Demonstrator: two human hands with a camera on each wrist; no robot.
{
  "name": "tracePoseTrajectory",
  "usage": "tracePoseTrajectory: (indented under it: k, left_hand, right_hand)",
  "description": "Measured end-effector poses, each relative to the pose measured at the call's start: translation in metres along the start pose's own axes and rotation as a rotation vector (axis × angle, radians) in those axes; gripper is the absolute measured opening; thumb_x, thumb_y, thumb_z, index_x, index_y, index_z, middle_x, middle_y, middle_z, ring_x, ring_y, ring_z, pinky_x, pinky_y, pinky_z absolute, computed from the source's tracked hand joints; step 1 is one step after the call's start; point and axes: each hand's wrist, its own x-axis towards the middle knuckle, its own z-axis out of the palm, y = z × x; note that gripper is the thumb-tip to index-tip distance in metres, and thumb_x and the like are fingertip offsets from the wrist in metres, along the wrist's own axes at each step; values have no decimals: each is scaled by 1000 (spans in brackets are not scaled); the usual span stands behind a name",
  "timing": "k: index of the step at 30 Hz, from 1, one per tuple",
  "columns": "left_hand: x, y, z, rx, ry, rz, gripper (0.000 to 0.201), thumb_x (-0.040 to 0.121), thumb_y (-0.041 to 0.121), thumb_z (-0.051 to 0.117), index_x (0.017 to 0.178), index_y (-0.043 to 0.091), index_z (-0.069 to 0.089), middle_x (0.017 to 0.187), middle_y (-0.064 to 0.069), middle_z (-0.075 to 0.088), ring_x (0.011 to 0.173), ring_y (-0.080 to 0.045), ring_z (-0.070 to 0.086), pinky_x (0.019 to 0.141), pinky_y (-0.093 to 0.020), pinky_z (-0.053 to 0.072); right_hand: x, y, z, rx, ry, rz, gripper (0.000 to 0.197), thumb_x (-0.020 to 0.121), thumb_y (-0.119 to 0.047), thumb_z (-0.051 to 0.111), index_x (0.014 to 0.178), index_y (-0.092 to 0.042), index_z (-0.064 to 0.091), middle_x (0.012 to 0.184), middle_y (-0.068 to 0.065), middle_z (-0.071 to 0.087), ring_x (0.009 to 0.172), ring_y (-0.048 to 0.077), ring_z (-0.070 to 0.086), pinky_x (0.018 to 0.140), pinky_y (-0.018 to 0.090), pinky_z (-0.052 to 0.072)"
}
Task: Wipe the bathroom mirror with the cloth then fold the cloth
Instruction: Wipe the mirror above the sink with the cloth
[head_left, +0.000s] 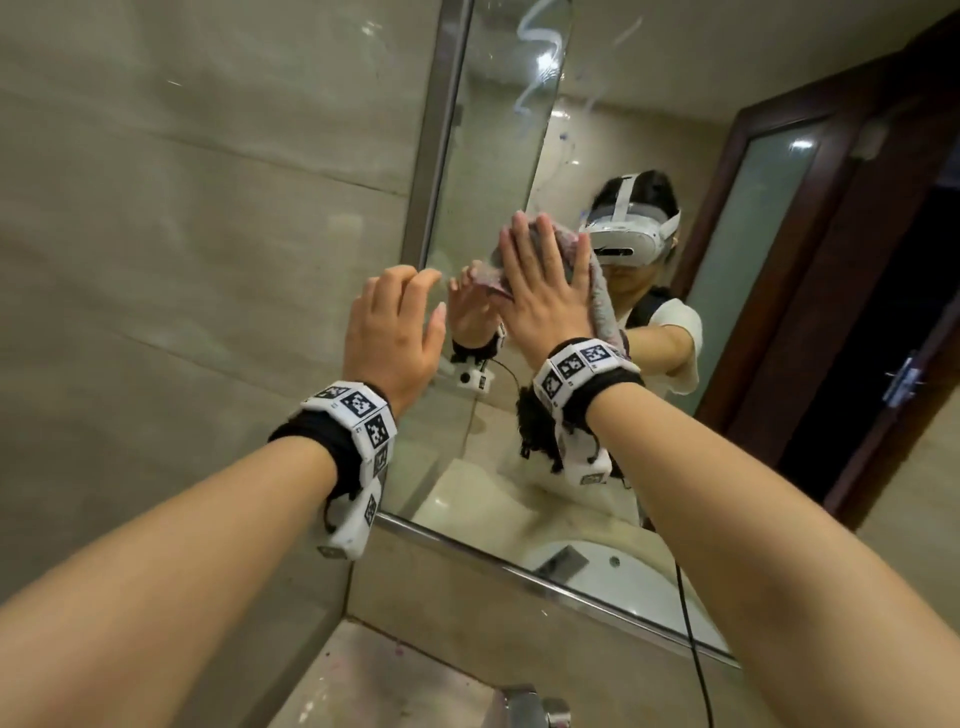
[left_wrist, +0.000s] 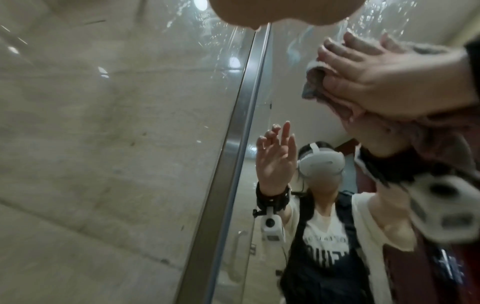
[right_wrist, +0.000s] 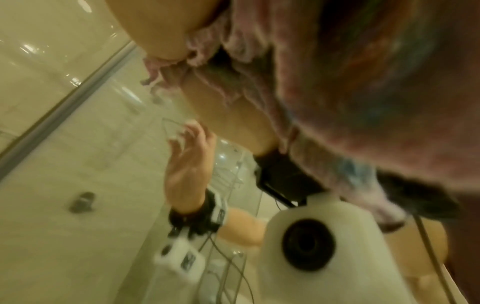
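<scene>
The bathroom mirror (head_left: 493, 130) hangs in a metal frame on a tiled wall, with white smears (head_left: 540, 57) near its top. My right hand (head_left: 540, 280) lies flat, fingers straight, and presses a pinkish-grey cloth (head_left: 602, 301) against the glass. One end of the cloth hangs down past my wrist. The left wrist view shows the same right hand (left_wrist: 376, 78) with the cloth (left_wrist: 311, 86) bunched under its fingers. My left hand (head_left: 400, 317) is raised beside the mirror's left edge with fingers loosely bent, holding nothing. In the right wrist view the cloth (right_wrist: 363, 102) is blurred.
Beige wall tiles (head_left: 182, 234) fill the left. Below the mirror are a stone counter (head_left: 389, 675) and a chrome faucet (head_left: 535, 706). A black cable (head_left: 696, 649) hangs under my right forearm. The mirror reflects a person with a headset, a basin and a dark wooden door.
</scene>
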Motion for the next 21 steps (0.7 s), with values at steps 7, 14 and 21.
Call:
tracePoseTrajectory:
  k: [7,14,21]
  left_hand:
    - [41,4,-4,-19,64,12,29,87,24,49,111,9,56,104,-15,59,91,-23,44,75,-37,41]
    - [71,-7,-15,0,116,76,28,88,23,50,112,10,55,104,-15,59,93,-21,42,75,-34,40]
    - [96,-13,-24,-29,181,121,28,88,22,49,112,9,53,103,-16,59,93,-19,41,77,-29,38]
  right_hand:
    - [-41,-26,14,-118,-186,-162,64,89,-48,22,142,-15,36,149,2,37,138,24,20,113,52,-16]
    - [32,-6,-13,-226,-182,-432,64,95,-53,20,149,-19,13,158,3,12,146,27,9,113,56,-8]
    - [82,70,-67,-50,-30,75,67,93,-59,4,149,-22,-5,158,-2,-8,145,24,-11,109,51,-18]
